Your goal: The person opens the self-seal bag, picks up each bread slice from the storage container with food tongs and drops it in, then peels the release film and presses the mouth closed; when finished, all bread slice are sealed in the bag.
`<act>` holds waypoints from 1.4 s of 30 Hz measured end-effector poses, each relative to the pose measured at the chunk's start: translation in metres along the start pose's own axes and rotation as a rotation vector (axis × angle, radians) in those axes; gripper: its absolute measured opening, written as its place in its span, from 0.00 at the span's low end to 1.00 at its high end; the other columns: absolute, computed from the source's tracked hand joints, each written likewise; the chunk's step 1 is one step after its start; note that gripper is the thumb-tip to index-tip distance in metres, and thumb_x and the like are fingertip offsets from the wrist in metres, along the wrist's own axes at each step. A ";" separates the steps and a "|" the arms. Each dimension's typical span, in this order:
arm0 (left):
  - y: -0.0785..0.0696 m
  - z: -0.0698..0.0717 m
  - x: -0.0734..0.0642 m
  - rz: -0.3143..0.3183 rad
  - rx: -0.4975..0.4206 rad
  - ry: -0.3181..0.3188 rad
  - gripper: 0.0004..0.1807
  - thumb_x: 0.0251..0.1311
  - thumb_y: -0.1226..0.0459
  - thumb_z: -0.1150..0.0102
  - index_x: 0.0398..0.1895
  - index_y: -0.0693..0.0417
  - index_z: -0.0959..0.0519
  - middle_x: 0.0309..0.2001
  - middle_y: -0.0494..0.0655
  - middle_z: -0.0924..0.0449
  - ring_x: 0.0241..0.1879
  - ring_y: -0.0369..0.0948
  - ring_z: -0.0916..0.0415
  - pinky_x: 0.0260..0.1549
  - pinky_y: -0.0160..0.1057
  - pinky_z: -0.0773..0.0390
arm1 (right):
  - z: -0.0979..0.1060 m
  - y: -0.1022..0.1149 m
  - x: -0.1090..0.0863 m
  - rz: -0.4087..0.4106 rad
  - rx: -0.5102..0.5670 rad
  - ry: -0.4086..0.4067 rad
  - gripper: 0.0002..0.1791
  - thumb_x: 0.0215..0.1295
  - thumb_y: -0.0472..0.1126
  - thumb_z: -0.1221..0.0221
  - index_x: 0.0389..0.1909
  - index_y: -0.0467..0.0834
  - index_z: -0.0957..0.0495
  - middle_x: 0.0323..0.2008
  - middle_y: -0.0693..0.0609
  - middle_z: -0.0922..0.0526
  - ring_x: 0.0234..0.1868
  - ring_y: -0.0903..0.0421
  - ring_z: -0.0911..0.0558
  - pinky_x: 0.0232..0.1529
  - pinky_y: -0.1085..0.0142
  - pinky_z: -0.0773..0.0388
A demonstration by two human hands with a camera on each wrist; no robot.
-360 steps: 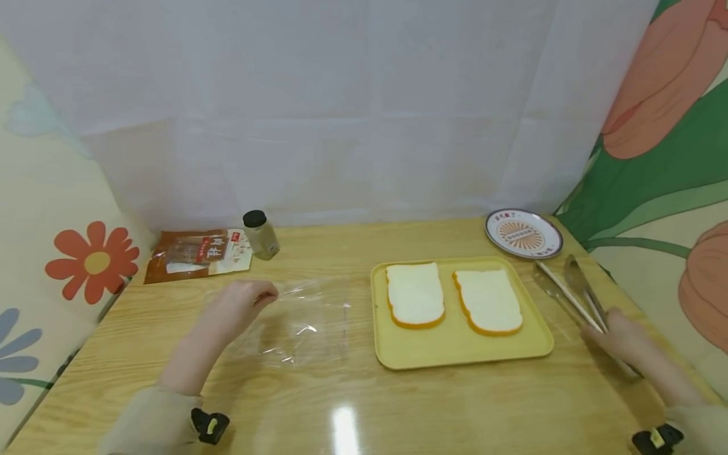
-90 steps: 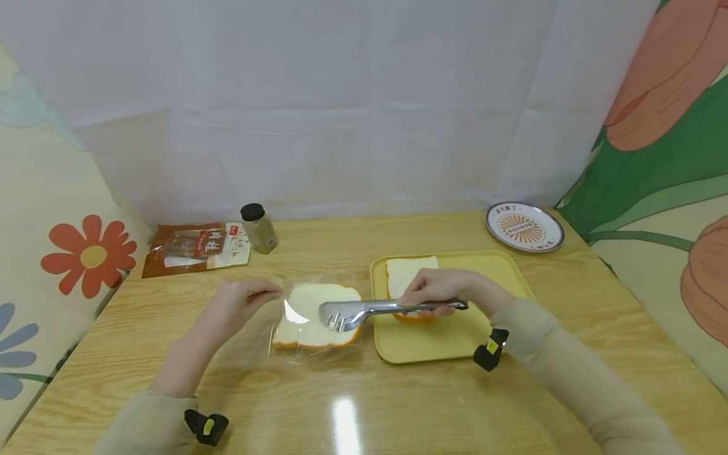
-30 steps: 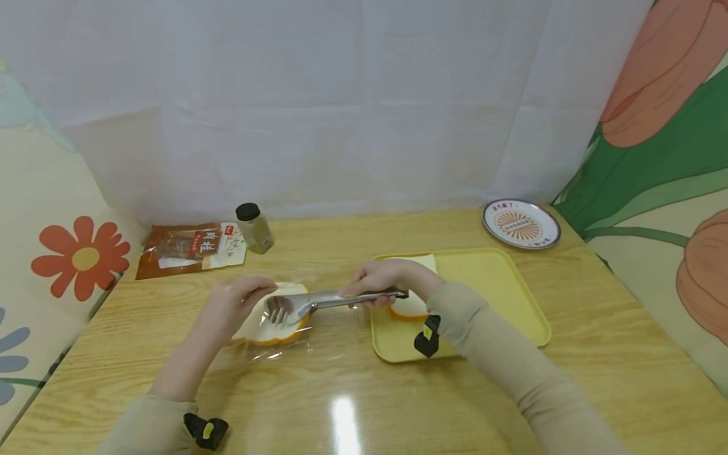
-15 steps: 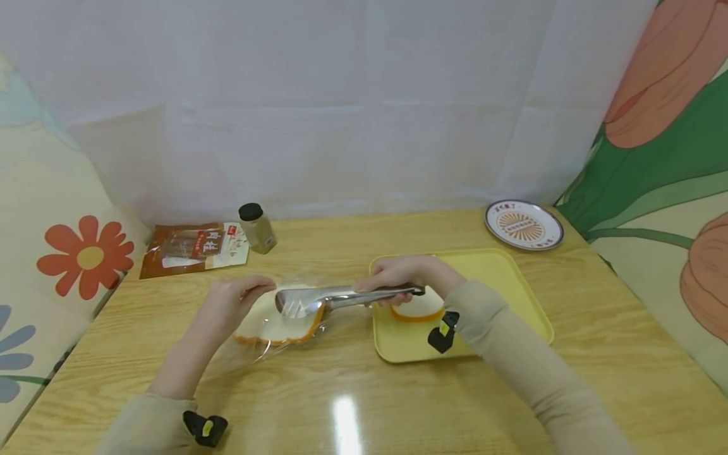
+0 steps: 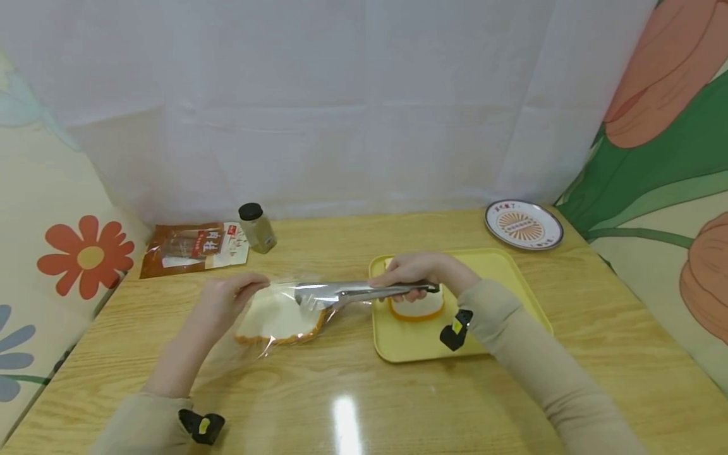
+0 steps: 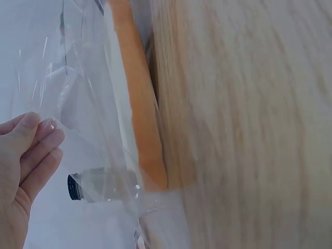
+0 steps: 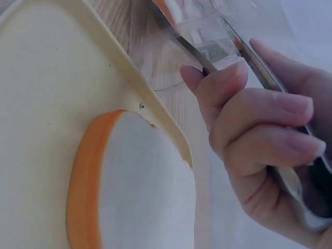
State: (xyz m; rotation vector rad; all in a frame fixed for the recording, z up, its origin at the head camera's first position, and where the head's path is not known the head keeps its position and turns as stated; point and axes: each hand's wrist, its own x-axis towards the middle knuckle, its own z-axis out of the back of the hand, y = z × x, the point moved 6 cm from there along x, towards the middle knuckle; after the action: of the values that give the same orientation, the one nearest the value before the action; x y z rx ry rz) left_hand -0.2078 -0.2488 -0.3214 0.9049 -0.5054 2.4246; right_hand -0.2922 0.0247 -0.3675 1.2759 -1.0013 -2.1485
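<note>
A clear plastic bag [image 6: 78, 67] has its edge pinched between the thumb and fingers of my left hand [image 5: 227, 300]. Inside the bag lies an orange-crusted white bread slice [image 5: 279, 316], at the left of the table. My right hand [image 5: 412, 272] grips metal tongs [image 5: 349, 292], fingers curled round both arms. The tongs' heads are within the bag's mouth, over the right part of the slice. A second bread slice [image 7: 145, 187] lies on the yellow tray [image 5: 500, 291] under my right hand, which partly hides it in the head view.
Behind my left hand are a brown-and-white spice packet [image 5: 190, 249] and a black-capped jar [image 5: 258, 229]. A patterned plate [image 5: 524, 225] sits at the back right. A white cloth [image 5: 364, 126] hangs behind the table.
One bread slice has gone from the tray into the bag, carried by the tongs. Over the last second, the tongs have drawn back to the right while the slice stays at the left.
</note>
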 end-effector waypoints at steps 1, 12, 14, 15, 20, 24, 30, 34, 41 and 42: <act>0.000 0.001 0.000 0.000 0.004 -0.001 0.10 0.42 0.79 0.33 0.29 0.61 0.16 0.28 0.52 0.14 0.27 0.47 0.16 0.27 0.43 0.19 | 0.000 -0.001 0.000 0.000 0.003 -0.004 0.28 0.69 0.55 0.49 0.38 0.30 0.23 0.14 0.54 0.29 0.09 0.64 0.38 0.09 0.73 0.41; 0.005 0.009 0.001 0.032 0.031 -0.009 0.10 0.43 0.79 0.34 0.31 0.61 0.16 0.29 0.53 0.14 0.29 0.49 0.16 0.28 0.44 0.20 | 0.011 -0.007 -0.014 0.002 0.012 -0.028 0.27 0.69 0.56 0.50 0.41 0.32 0.21 0.15 0.54 0.29 0.09 0.64 0.38 0.09 0.73 0.41; 0.005 0.010 0.000 0.034 0.035 -0.009 0.10 0.44 0.79 0.33 0.31 0.61 0.16 0.29 0.53 0.14 0.29 0.49 0.16 0.28 0.44 0.20 | 0.014 -0.010 -0.018 -0.004 0.017 -0.042 0.26 0.69 0.56 0.49 0.40 0.35 0.20 0.15 0.54 0.29 0.09 0.64 0.38 0.09 0.73 0.40; 0.005 0.011 0.000 0.037 0.035 -0.008 0.10 0.44 0.79 0.33 0.31 0.61 0.16 0.30 0.53 0.14 0.29 0.49 0.16 0.29 0.44 0.19 | 0.015 -0.012 -0.021 -0.007 0.020 -0.049 0.25 0.69 0.56 0.49 0.39 0.36 0.20 0.15 0.54 0.29 0.09 0.64 0.38 0.09 0.73 0.40; 0.006 0.011 0.001 0.066 0.041 0.014 0.09 0.46 0.78 0.34 0.31 0.61 0.16 0.30 0.53 0.14 0.30 0.50 0.16 0.30 0.47 0.18 | 0.022 -0.023 -0.034 0.017 0.066 -0.069 0.24 0.70 0.54 0.50 0.40 0.35 0.21 0.14 0.54 0.28 0.08 0.65 0.37 0.08 0.74 0.41; 0.006 0.012 0.001 0.059 0.047 0.010 0.09 0.45 0.77 0.34 0.30 0.60 0.16 0.29 0.52 0.14 0.29 0.48 0.16 0.29 0.46 0.18 | 0.027 -0.031 -0.047 0.046 0.085 -0.080 0.26 0.71 0.53 0.52 0.42 0.31 0.24 0.14 0.55 0.28 0.08 0.65 0.38 0.08 0.74 0.42; 0.002 0.008 0.002 0.010 0.053 0.004 0.09 0.43 0.76 0.32 0.29 0.59 0.16 0.28 0.50 0.14 0.27 0.46 0.16 0.26 0.44 0.19 | 0.031 -0.044 -0.070 0.082 0.077 -0.129 0.28 0.72 0.55 0.54 0.45 0.31 0.24 0.15 0.55 0.28 0.08 0.65 0.36 0.08 0.74 0.39; 0.001 0.002 0.003 0.016 0.038 0.047 0.07 0.45 0.75 0.32 0.29 0.58 0.16 0.28 0.50 0.14 0.27 0.47 0.16 0.25 0.44 0.18 | 0.028 -0.056 -0.087 0.081 0.128 -0.177 0.29 0.71 0.56 0.54 0.45 0.30 0.26 0.18 0.55 0.28 0.10 0.65 0.35 0.10 0.74 0.38; 0.000 -0.009 0.002 0.017 0.008 0.094 0.07 0.46 0.75 0.32 0.30 0.59 0.16 0.28 0.51 0.14 0.28 0.47 0.16 0.25 0.43 0.17 | 0.016 -0.076 -0.118 0.070 0.211 -0.292 0.30 0.71 0.57 0.54 0.49 0.30 0.30 0.21 0.54 0.28 0.12 0.64 0.33 0.12 0.75 0.35; 0.000 -0.010 0.001 0.017 0.006 0.096 0.07 0.46 0.74 0.32 0.29 0.59 0.16 0.28 0.51 0.14 0.28 0.47 0.16 0.25 0.43 0.17 | 0.014 -0.078 -0.122 0.067 0.217 -0.305 0.31 0.71 0.57 0.55 0.50 0.30 0.31 0.21 0.54 0.28 0.12 0.65 0.33 0.12 0.75 0.34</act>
State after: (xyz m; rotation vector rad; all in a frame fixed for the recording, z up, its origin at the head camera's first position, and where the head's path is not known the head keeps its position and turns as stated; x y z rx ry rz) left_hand -0.2136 -0.2434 -0.3277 0.7852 -0.4723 2.4724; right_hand -0.2473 0.1631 -0.3555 1.0047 -1.4137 -2.2751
